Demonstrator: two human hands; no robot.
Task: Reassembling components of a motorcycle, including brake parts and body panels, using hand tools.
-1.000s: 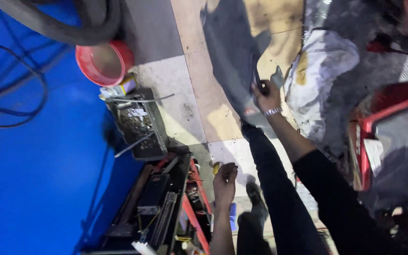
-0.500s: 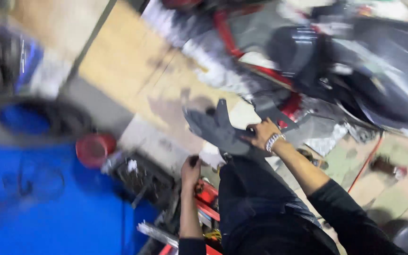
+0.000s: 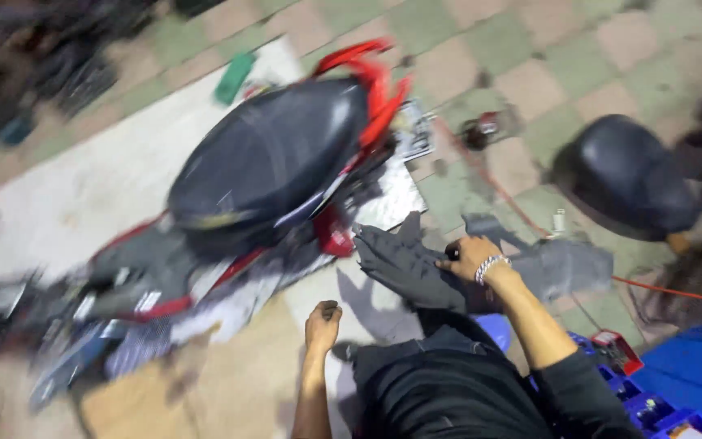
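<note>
Your right hand [image 3: 469, 258] is the one doing the work here. It's sitting on top of a dark grey glove or rag [image 3: 406, 264] that's lying on the floor just past your knee, fingers curled down onto it like you're gripping or pinning it. Something small and dark peeks out by the fingertips, but the shot's too smeared to say what. There's a bead bracelet [image 3: 489, 267] on that wrist.

Your left hand [image 3: 323, 320] is balled into a loose fist, holding nothing that I can see, hovering over the pale floor panel [image 3: 83, 203] well short of the glove.

The key bit: the grey thing runs out from under your right hand toward the left, its floppy finger ends pointing at the red tail of the scooter [image 3: 270, 158]. So its long axis goes roughly from your right hand over to the bike, and the right hand is touching it while the left is clearly apart, nearer you and off to the side.

The scooter lies beyond both hands, black seat up, nose to the left. A separate black seat [image 3: 623, 175] sits off to the right on the tiles, with an orange cable [image 3: 652, 286] running past it and blue bins [image 3: 652, 402] by your right elbow.
</note>
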